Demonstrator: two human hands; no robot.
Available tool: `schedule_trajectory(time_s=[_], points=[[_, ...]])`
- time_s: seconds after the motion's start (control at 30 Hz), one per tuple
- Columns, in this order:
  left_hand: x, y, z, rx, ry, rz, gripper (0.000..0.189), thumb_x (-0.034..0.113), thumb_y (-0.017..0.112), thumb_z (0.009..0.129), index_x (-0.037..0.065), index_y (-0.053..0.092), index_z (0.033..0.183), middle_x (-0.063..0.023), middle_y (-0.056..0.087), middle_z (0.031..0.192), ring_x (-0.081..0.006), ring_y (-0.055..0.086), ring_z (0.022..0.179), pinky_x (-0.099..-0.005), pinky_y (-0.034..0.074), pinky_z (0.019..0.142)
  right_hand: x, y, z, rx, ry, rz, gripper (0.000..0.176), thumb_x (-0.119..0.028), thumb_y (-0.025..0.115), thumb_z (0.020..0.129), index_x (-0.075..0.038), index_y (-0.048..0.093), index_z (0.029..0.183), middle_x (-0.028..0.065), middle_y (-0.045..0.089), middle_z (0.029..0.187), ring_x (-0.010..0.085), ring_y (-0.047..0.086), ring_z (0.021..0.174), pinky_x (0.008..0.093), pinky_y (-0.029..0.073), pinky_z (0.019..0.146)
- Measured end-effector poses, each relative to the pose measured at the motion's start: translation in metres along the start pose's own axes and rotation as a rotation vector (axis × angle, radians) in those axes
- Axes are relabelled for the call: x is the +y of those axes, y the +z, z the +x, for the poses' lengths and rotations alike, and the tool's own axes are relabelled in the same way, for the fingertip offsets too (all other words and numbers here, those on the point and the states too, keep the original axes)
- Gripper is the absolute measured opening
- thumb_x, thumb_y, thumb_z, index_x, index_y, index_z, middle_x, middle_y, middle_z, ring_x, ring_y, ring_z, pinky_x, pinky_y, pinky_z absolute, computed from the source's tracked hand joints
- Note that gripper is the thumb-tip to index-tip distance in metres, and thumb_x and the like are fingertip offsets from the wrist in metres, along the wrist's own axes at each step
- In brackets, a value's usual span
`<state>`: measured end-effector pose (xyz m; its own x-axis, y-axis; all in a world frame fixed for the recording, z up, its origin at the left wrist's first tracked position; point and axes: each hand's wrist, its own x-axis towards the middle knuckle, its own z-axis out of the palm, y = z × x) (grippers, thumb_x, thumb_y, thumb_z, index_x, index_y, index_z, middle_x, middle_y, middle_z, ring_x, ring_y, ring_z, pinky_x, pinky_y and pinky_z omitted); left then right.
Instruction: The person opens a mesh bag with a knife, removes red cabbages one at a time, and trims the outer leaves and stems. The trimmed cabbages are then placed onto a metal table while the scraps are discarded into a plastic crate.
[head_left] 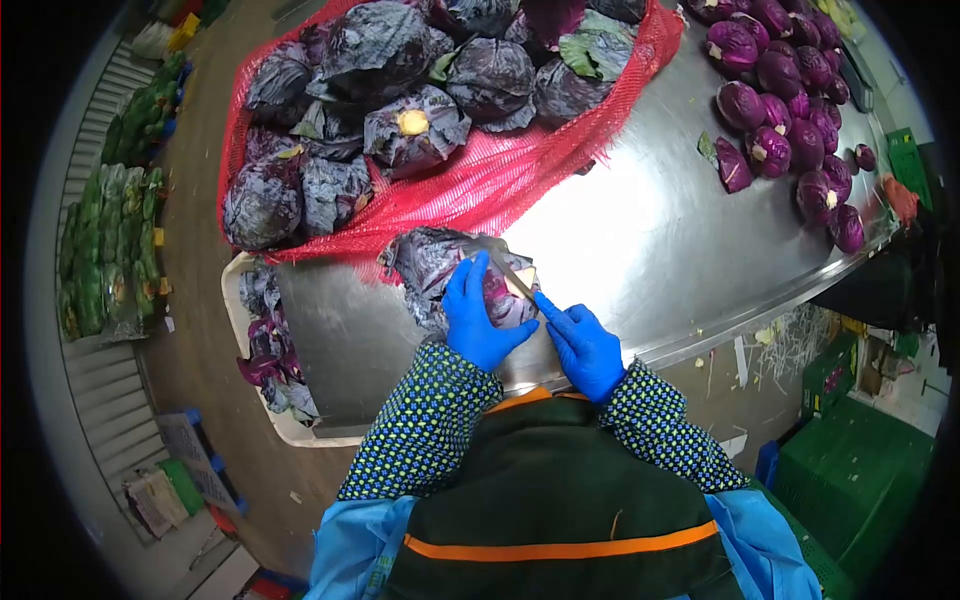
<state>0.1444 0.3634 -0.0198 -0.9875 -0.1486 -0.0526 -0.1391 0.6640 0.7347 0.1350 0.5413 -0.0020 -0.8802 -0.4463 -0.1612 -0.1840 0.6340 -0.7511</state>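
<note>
A red cabbage [425, 262] with loose, dull outer leaves lies on the metal table in front of me, its pale cut stem facing right. My left hand [477, 318], in a blue glove, rests on the cabbage with thumb and fingers spread and holds it steady. In my right hand [583, 348], also gloved in blue, is a knife [515, 279]. Its blade lies across the cabbage beside the pale stem, pointing up and left. The fingers of that hand are wrapped round the handle, which they mostly hide.
Behind the cabbage, a red mesh sack [500, 185] holds several untrimmed red cabbages [375, 55]. Shiny trimmed cabbages [805, 145] are heaped at the table's right. A white bin [240, 300] with discarded leaves [268, 350] stands left. Green crates [850, 480] are on the floor at right.
</note>
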Motion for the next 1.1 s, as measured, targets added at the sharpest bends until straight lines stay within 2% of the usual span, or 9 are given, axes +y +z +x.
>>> schedule_trajectory(time_s=[0.2, 0.3, 0.43, 0.57, 0.63, 0.67, 0.73, 0.97, 1.1], points=[[0.012, 0.011, -0.015, 0.02, -0.067, 0.099, 0.105, 0.028, 0.085, 0.051, 0.007, 0.027, 0.136, -0.0218, 0.03, 0.133, -0.0368, 0.03, 0.123, -0.0462, 0.027, 0.103, 0.031, 0.017, 0.04, 0.139, 0.095, 0.009, 0.045, -0.024, 0.054, 0.09, -0.015, 0.043, 0.133, 0.0099, 0.058, 0.086, 0.0236, 0.058, 0.074, 0.0325, 0.049, 0.066], [-0.001, 0.006, -0.013, -0.014, 0.027, -0.044, 0.104, 0.021, 0.085, 0.051, 0.006, 0.027, 0.137, -0.0198, 0.028, 0.135, -0.0346, 0.029, 0.126, -0.044, 0.027, 0.105, 0.041, 0.024, 0.058, 0.075, 0.18, 0.447, 0.053, -0.029, 0.058, 0.087, -0.009, 0.04, 0.134, 0.0101, 0.061, 0.094, 0.0191, 0.058, 0.077, 0.0313, 0.048, 0.071], [-0.02, -0.031, -0.021, -0.144, -0.022, -0.517, 0.105, 0.015, 0.085, 0.051, 0.003, 0.026, 0.137, -0.0158, 0.029, 0.139, -0.0273, 0.031, 0.128, -0.0393, 0.026, 0.107, 0.024, 0.009, 0.079, 0.08, 0.227, 0.492, 0.023, -0.02, 0.059, 0.085, -0.002, 0.056, 0.1, 0.0111, 0.064, 0.089, 0.0195, 0.06, 0.082, 0.0323, 0.047, 0.074], [0.023, -0.082, -0.033, -0.182, 0.017, -0.8, 0.1, 0.012, 0.083, 0.057, 0.004, 0.025, 0.138, -0.0151, 0.026, 0.141, -0.0264, 0.027, 0.131, -0.0387, 0.024, 0.107, 0.028, -0.008, 0.082, 0.068, 0.114, 0.284, 0.034, -0.022, 0.061, 0.083, -0.003, 0.054, 0.11, 0.0066, 0.061, 0.086, 0.0195, 0.058, 0.072, 0.0327, 0.049, 0.069], [0.037, -0.094, -0.032, 0.048, 0.188, -0.494, 0.096, 0.012, 0.082, 0.057, 0.005, 0.027, 0.136, -0.0179, 0.027, 0.139, -0.0314, 0.026, 0.131, -0.0419, 0.023, 0.108, -0.045, -0.046, 0.073, -0.083, 0.507, 0.74, 0.05, -0.027, 0.065, 0.082, -0.003, 0.048, 0.123, 0.0053, 0.063, 0.091, 0.0209, 0.061, 0.075, 0.0336, 0.049, 0.069], [0.04, -0.098, -0.03, 0.065, 0.183, -0.49, 0.096, 0.012, 0.082, 0.057, 0.005, 0.027, 0.136, -0.0179, 0.027, 0.139, -0.0314, 0.026, 0.131, -0.0419, 0.023, 0.108, -0.066, -0.056, 0.068, -0.164, 0.45, 0.786, 0.063, -0.029, 0.067, 0.081, -0.003, 0.04, 0.131, 0.004, 0.063, 0.094, 0.0191, 0.062, 0.076, 0.0319, 0.05, 0.065], [0.044, -0.106, -0.028, 0.162, 0.242, -0.208, 0.095, 0.013, 0.081, 0.056, 0.005, 0.029, 0.134, -0.0194, 0.029, 0.136, -0.0343, 0.026, 0.13, -0.0439, 0.024, 0.107, -0.073, -0.032, 0.06, 0.071, -0.231, 0.584, 0.055, -0.026, 0.067, 0.081, -0.003, 0.047, 0.127, 0.0065, 0.064, 0.089, 0.0141, 0.062, 0.075, 0.0289, 0.05, 0.06], [0.035, -0.093, -0.039, 0.034, 0.125, -0.417, 0.098, 0.014, 0.082, 0.055, 0.004, 0.028, 0.136, -0.0179, 0.03, 0.137, -0.0323, 0.028, 0.13, -0.0415, 0.024, 0.108, -0.077, -0.036, 0.043, 0.259, -0.029, 0.379, 0.012, -0.015, 0.064, 0.079, -0.005, 0.062, 0.086, 0.0112, 0.063, 0.068, 0.0143, 0.062, 0.059, 0.0281, 0.049, 0.058], [0.034, -0.094, -0.046, 0.04, -0.049, -0.936, 0.097, 0.018, 0.081, 0.059, 0.004, 0.026, 0.137, -0.0167, 0.03, 0.138, -0.0307, 0.033, 0.128, -0.0425, 0.03, 0.105, -0.055, -0.039, 0.047, 0.294, 0.191, 0.558, 0.014, -0.016, 0.061, 0.082, -0.003, 0.062, 0.089, 0.0073, 0.06, 0.064, 0.0101, 0.058, 0.057, 0.0259, 0.047, 0.053]])
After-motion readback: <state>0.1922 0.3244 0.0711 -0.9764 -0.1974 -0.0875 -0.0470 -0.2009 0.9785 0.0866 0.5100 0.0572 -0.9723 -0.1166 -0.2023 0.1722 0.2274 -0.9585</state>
